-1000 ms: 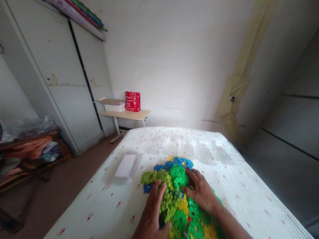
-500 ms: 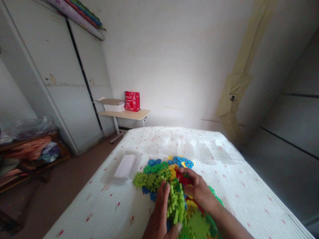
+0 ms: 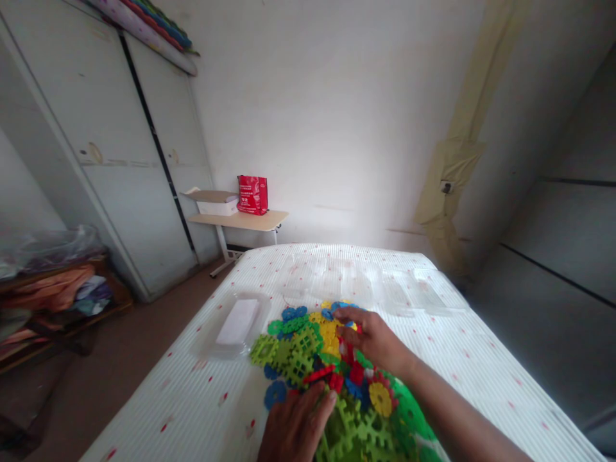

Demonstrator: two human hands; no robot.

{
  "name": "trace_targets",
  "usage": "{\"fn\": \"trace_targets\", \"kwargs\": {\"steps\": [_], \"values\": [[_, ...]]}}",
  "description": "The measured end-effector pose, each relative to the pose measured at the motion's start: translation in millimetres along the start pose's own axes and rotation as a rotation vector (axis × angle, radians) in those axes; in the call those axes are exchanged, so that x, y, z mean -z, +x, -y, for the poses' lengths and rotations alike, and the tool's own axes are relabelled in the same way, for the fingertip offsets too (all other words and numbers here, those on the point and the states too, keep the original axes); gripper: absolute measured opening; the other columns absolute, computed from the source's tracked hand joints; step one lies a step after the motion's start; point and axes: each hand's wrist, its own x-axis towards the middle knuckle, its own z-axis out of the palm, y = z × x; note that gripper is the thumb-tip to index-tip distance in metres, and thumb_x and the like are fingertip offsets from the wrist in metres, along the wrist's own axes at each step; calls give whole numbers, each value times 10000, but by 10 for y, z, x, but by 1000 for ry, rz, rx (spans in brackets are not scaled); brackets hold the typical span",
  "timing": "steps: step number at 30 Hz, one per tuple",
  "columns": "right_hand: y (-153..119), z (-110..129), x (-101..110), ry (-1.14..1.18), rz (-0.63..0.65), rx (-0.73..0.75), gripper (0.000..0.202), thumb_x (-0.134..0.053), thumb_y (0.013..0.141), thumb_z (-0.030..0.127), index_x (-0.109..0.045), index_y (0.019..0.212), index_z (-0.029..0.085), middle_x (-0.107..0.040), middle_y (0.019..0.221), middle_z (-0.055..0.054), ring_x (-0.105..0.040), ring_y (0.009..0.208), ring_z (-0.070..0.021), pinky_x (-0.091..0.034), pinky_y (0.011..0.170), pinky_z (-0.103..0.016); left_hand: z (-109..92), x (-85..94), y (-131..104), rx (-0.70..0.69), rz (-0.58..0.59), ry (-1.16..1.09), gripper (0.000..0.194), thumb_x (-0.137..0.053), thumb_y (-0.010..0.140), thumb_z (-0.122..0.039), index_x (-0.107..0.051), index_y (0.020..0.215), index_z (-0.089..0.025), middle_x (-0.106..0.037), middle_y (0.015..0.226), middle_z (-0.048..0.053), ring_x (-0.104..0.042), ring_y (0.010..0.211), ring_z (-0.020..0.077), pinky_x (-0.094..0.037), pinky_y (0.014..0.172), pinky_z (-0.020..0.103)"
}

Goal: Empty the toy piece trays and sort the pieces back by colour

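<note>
A heap of plastic interlocking toy pieces (image 3: pixel 332 423) lies on the striped cloth, in green, yellow, blue and red. My left hand (image 3: pixel 298 420) rests low over the near left of the heap, its fingers stretched out beside red pieces (image 3: pixel 335 383). Nothing shows in its grasp. Farther off, my right hand (image 3: pixel 375 337) reaches over the heap with fingers apart, by yellow pieces (image 3: pixel 330 338) and blue flower-shaped ones (image 3: pixel 327 314). Light green square pieces (image 3: pixel 303 348) lie to its left, while a yellow gear-shaped piece (image 3: pixel 380 399) sits below its wrist.
A clear plastic tray with a white card (image 3: pixel 238 321) lies left of the heap. Several clear trays (image 3: pixel 346 279) stand along the far side of the cloth-covered surface. Behind is a small table (image 3: pixel 250 221) with a red bag (image 3: pixel 253 195) and a box (image 3: pixel 217 205).
My left hand has let go of a cluster of light green pieces and moved lower left. My right hand has shifted up slightly, uncovering red and yellow pieces.
</note>
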Motion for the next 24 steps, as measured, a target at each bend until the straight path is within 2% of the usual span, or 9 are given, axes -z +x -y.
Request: {"fn": "trace_targets", "kwargs": {"steps": [3,6,9,12,15,17,20,24], "values": [[52,-317,28,-313,-67,-78,315,-493,826,272,-630,1086,160,-640,1094,-110,-579,1018,-218,-435,910,-358,124,196,-37,-41,-64,-39,528,-456,825,-484,-422,1330,-334,-593,1225,52,-563,1065,248,-461,877,352],[87,-531,-10,-495,-5,-102,404,-537,804,341,-589,1170,178,-585,1201,-115,-508,1113,-242,-404,939,-372,220,366,18,19,-158,-78,493,-497,801,-404,-469,1283,-304,-561,1232,67,-540,1081,244,-461,885,352],[128,-582,-114,-582,75,-112,567,-554,772,488,-512,1265,211,-478,1332,-116,-414,1200,-276,-378,942,-412,278,449,118,191,-140,-47,561,-531,776,-333,-410,1321,-283,-451,1342,83,-441,1208,275,-417,963,405],[180,-547,-226,-657,131,-142,662,-491,765,612,-446,1318,253,-417,1379,-118,-380,1215,-319,-356,920,-474,299,440,205,289,-57,-20,725,-564,751,-353,-263,1404,-262,-294,1457,96,-311,1308,317,-353,1022,481],[235,-501,-289,-736,162,-157,728,-442,747,687,-399,1346,277,-362,1411,-127,-372,1205,-357,-353,881,-507,304,380,256,335,-3,-24,768,-576,743,-380,-225,1418,-275,-204,1501,92,-246,1340,338,-326,1027,522],[274,-468,-297,-775,182,-160,734,-416,746,708,-396,1345,285,-390,1386,-129,-394,1172,-359,-369,849,-492,309,339,276,356,19,-26,774,-584,735,-426,-243,1414,-277,-210,1502,101,-248,1338,350,-313,1023,541],[332,-417,-284,-817,202,-136,683,-370,775,699,-449,1302,271,-511,1249,-134,-438,1098,-346,-370,824,-477,318,298,300,388,39,-29,751,-564,743,-487,-280,1403,-272,-279,1476,119,-289,1318,350,-315,1005,554],[368,-400,-309,-851,182,-102,624,-386,786,677,-531,1201,234,-573,1095,-141,-457,1044,-322,-339,847,-464,307,260,322,453,65,-36,654,-496,792,-481,-327,1385,-264,-338,1450,112,-327,1301,317,-336,984,526]]}}
